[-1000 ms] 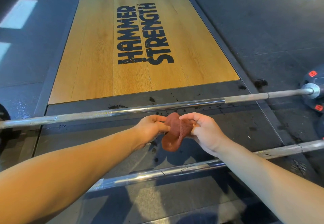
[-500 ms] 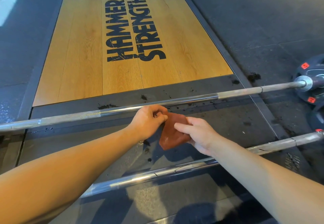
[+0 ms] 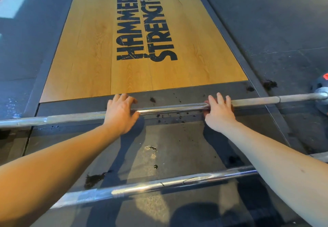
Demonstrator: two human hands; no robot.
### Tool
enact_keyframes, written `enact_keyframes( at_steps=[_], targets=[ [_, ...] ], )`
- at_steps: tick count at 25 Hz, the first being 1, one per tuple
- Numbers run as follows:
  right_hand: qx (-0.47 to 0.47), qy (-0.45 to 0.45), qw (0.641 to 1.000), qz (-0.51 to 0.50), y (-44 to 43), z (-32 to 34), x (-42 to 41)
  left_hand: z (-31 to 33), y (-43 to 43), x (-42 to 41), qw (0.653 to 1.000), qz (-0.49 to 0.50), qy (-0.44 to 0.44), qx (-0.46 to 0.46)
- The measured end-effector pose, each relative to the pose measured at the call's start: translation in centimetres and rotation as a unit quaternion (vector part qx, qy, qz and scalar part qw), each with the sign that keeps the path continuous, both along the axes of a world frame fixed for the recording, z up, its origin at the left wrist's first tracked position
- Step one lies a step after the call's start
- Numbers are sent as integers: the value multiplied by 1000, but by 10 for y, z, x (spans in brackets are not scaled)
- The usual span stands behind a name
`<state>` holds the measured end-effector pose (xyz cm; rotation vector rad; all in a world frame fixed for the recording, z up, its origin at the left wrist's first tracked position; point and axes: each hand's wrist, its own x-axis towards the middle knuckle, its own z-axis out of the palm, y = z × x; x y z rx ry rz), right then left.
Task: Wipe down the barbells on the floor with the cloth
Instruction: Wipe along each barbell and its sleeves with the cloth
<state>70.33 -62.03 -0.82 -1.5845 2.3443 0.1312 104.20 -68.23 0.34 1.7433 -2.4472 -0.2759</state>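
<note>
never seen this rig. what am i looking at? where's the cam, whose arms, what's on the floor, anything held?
There is no machine here: a person works with two bare hands. Every picture comes from one wide-angle camera worn on the head, looking forward and down, so the arms reach in from the bottom edge.

Two steel bars lie on the dark rubber floor: the far barbell across the middle and the near barbell closer to the camera. Beyond them is a wooden platform printed HAMMER STRENGTH. A weight plate shows at the right edge.

The left hand lies over the far barbell. The right hand lies over it further right. A sliver of reddish cloth shows beneath it, so it seems to press the cloth onto the bar.
</note>
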Motion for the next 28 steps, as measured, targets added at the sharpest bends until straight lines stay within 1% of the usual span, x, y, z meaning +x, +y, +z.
enact_keyframes(
  at_steps=[3,4,5,7,9,10,12,14,17,19,21,22,26,28],
  targets=[
    [13,26,999,25,-6,12,30,-2,-5,47,1000,20,-21,9],
    [16,10,999,41,-8,14,54,-3,-5,59,999,18,-30,20],
    [9,-24,997,68,-10,16,85,-3,-6,71,999,13,-38,31],
    [3,-81,984,155,-14,16,154,-5,-7,88,998,7,-43,40],
    [-12,-87,967,241,-20,15,214,-7,-8,103,999,7,-38,27],
    [-29,-78,962,259,-25,14,231,-9,-9,108,999,3,-34,17],
    [-83,-62,954,280,-35,11,231,-10,-9,113,1000,-13,-20,6],
    [-104,-53,953,279,-28,5,195,-12,-11,115,1000,-27,-1,0],
    [-142,-40,966,213,-9,-1,128,-14,-13,122,999,-32,11,3],
    [-165,-67,970,164,-3,-6,120,-17,-13,127,999,-32,19,12],
    [-171,-99,969,151,-12,-11,143,-20,-15,132,999,-33,33,12],
    [-170,-95,967,164,-17,-11,162,-22,-16,133,999,-35,41,7],
    [-159,-63,950,260,-39,-11,245,-25,-18,137,997,-60,36,-32],
    [-155,-49,943,290,-43,-9,262,-25,-17,137,996,-68,29,-47]
  ],
)
